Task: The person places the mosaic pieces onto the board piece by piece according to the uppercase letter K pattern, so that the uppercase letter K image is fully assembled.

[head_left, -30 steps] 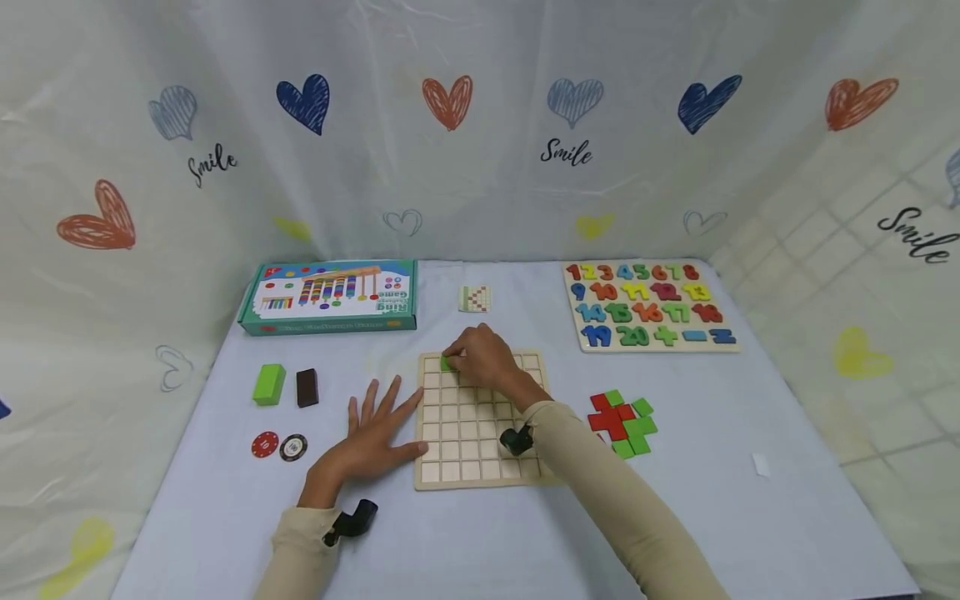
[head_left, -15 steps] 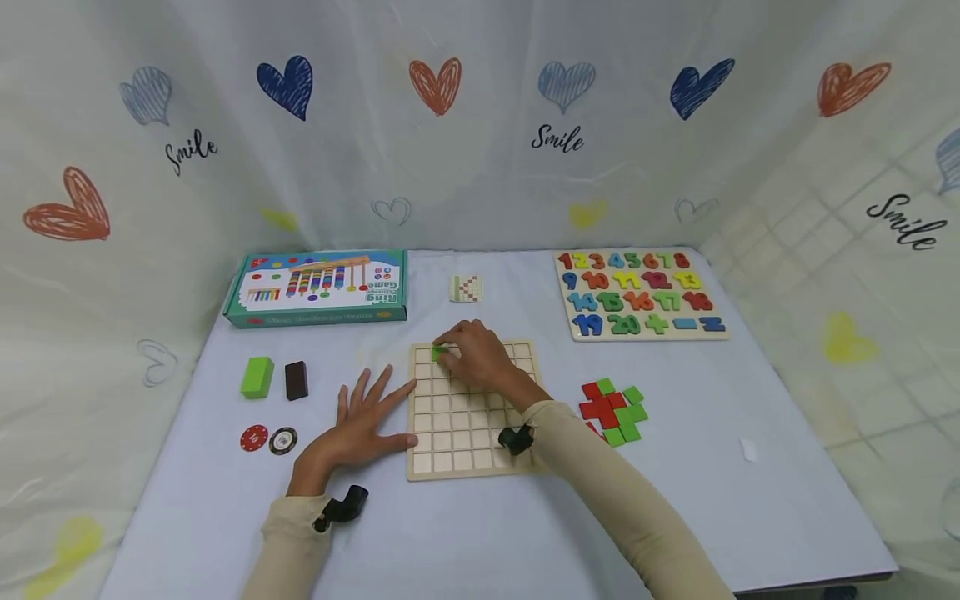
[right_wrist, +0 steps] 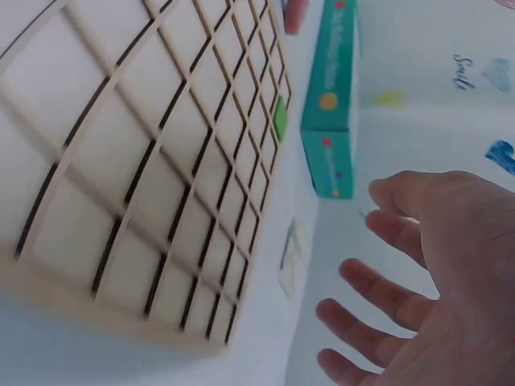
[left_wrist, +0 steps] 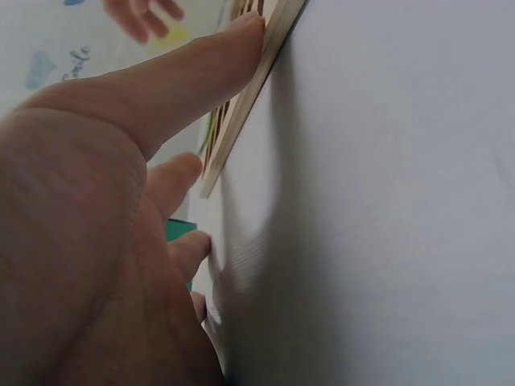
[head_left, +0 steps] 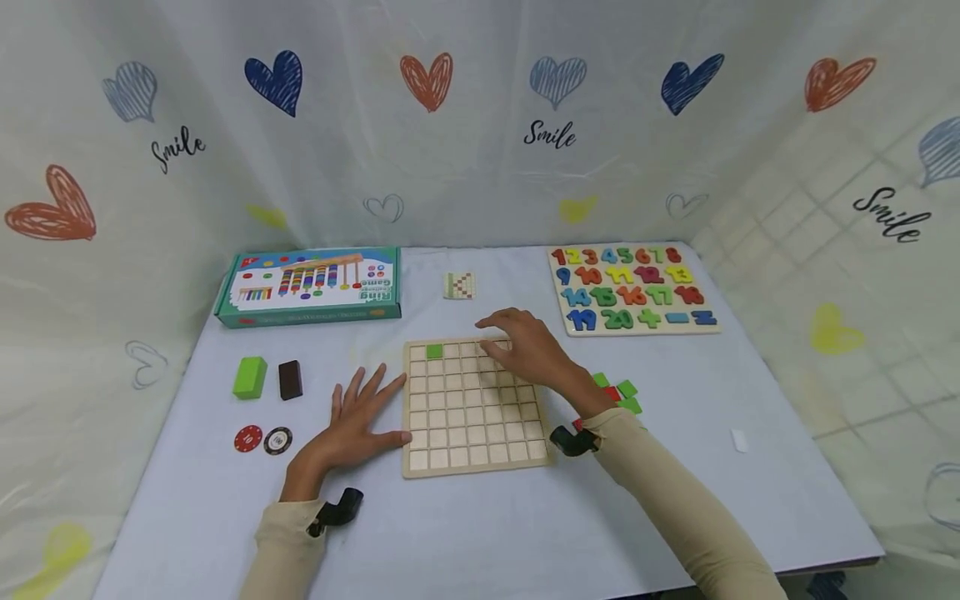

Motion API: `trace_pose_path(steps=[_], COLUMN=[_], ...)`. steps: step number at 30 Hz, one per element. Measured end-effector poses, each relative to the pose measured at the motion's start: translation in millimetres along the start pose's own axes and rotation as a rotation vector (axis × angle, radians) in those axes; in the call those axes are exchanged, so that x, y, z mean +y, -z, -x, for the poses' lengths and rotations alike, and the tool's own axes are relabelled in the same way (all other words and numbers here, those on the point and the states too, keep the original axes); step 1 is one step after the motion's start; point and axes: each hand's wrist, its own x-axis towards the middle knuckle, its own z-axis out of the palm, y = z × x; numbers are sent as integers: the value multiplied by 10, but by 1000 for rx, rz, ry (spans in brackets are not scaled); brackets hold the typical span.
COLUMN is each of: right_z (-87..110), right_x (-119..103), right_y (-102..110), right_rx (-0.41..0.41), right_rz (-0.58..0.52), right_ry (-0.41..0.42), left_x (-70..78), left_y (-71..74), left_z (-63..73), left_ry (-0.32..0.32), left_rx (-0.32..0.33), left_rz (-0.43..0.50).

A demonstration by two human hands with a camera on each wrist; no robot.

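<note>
A right sleeve (head_left: 675,492) hides part of the red and green tiles (head_left: 628,389), the right hand (head_left: 528,346) masks cells of a gridded board (head_left: 456,436), and the head view's lower edge crops both sleeves. In the left wrist view, the right hand blurs at the top edge, and the left hand (head_left: 360,425) covers most of a teal box (left_wrist: 179,227). A small card's (head_left: 460,286) print is unreadable.
</note>
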Motion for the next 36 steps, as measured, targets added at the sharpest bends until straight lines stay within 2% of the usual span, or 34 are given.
trace_pose_path(steps=[4, 7, 12, 16, 19, 22, 32, 36], right_z=[254, 458, 770, 951, 1021, 1044, 1068, 1076], right_x=[165, 379, 770, 922, 961, 1018, 1262, 1257], right_y=[210, 346, 536, 669, 721, 713, 606, 588], right_rx=[-13, -40, -144, -219, -261, -280, -229, -219], right_rz=[29, 51, 81, 94, 81, 74, 39, 7], right_ry=[-74, -155, -323, -406, -421, -402, -329, -353], left_x=[-9, 5, 62, 78, 79, 76, 40, 39], left_y=[-7, 9, 58, 65, 54, 50, 46, 42], left_z=[-2, -1, 9, 12, 12, 6, -22, -10], left_ry=[-7, 1, 7, -1, -1, 0, 33, 23], left_rx=[6, -8, -27, -29, -24, -20, -21, -21], left_rz=[-6, -10, 22, 33, 26, 29, 12, 17])
